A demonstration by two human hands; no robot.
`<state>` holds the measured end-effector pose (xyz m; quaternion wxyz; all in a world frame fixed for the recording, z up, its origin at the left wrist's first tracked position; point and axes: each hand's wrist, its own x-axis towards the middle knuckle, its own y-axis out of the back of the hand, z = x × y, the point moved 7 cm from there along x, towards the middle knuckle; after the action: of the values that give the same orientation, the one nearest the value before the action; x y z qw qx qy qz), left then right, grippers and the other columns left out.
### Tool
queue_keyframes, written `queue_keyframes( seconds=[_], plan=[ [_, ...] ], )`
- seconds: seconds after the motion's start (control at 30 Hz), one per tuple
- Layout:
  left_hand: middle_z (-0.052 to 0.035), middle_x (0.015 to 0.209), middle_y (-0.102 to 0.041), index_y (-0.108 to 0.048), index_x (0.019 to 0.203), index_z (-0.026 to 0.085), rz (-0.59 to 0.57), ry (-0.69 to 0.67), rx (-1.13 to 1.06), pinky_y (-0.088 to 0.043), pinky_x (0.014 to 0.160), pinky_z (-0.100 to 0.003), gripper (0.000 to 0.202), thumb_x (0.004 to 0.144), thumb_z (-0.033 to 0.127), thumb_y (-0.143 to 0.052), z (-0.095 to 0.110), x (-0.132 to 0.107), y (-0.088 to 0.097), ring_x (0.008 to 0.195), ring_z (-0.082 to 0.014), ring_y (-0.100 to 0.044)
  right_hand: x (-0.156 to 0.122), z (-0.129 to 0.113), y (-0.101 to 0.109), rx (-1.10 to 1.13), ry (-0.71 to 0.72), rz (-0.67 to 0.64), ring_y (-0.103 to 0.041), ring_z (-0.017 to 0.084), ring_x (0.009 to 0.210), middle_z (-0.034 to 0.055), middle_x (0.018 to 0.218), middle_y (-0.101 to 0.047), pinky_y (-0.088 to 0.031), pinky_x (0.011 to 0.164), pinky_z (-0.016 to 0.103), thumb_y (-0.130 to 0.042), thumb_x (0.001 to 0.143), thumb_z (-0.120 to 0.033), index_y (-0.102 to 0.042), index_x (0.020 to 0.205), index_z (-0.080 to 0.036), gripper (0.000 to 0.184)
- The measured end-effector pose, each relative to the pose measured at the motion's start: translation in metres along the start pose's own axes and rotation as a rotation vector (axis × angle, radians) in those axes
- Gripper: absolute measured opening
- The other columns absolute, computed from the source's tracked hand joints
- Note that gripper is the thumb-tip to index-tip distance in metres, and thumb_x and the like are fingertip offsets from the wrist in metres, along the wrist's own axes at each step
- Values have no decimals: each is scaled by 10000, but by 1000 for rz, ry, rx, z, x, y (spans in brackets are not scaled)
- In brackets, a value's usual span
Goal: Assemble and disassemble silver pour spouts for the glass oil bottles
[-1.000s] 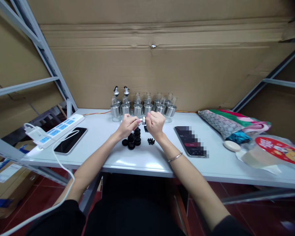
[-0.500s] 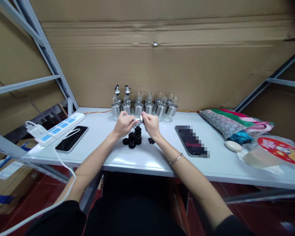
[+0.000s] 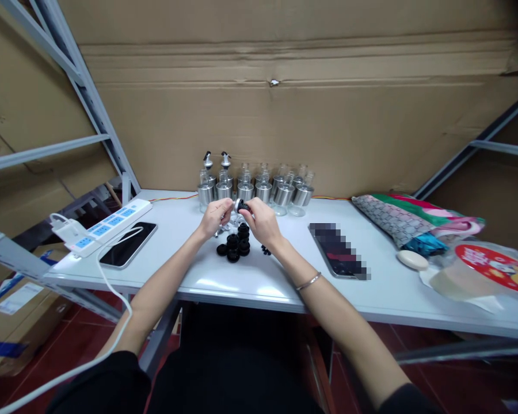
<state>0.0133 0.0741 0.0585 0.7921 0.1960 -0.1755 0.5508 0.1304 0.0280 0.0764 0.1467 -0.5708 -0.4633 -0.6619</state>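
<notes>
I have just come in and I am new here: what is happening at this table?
A person works at the white table. The left hand and right hand hold one small part between them, just above a pile of black caps. Behind stands a row of bottles; two have spouts. One phone lies to the left, another phone to the right.

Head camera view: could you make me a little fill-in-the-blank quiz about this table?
1. The left hand and right hand pinch a small part near a pile of ____ caps.
2. The row of bottles stands before a ____ wall.
3. The power strip lies to the ____ of the hands.
Missing words: black; cardboard; left.
</notes>
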Motion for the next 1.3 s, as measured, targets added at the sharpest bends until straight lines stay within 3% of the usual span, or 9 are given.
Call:
queue_keyframes(
  seconds=[0.37,0.73,1.0,1.13,1.3],
  plan=[
    [72,360,-301,-338,522,190,50,44,-70,-251,393,-218,618,738,728,-553,-11,3,7,328,-54,-314,1,2,-6,-19,57,-86,-565,232,825,130,912,-630,-451,724,346,-351,981,-343,-546,993,-145,278],
    [77,316,-263,-293,483,196,-68,193,-176,-193,364,-206,644,689,713,-618,-20,4,1,291,-46,-284,4,-4,2,-96,147,-77,-559,255,999,129,946,-660,-427,818,382,-475,940,-273,-581,975,-140,173],
    [77,312,-215,-231,462,211,-125,225,-166,-219,384,-229,667,745,725,-548,-23,3,0,298,-57,-275,5,1,1,-50,66,-133,-539,271,1031,112,952,-659,-379,878,436,-506,918,-268,-591,983,-182,137],
    [48,359,-343,-327,514,201,-19,139,12,-282,439,-244,625,780,749,-465,-19,0,3,363,-81,-334,2,9,0,-23,14,-157,-532,273,985,112,941,-649,-400,820,413,-523,900,-277,-598,994,-181,154],
    [12,503,-466,-416,558,184,106,-134,405,-375,670,-291,619,897,684,-280,0,-10,1,518,-119,-423,0,23,4,218,-123,-122,-550,204,804,67,840,-610,-444,751,339,-530,840,-261,-590,904,-177,122]
  ],
)
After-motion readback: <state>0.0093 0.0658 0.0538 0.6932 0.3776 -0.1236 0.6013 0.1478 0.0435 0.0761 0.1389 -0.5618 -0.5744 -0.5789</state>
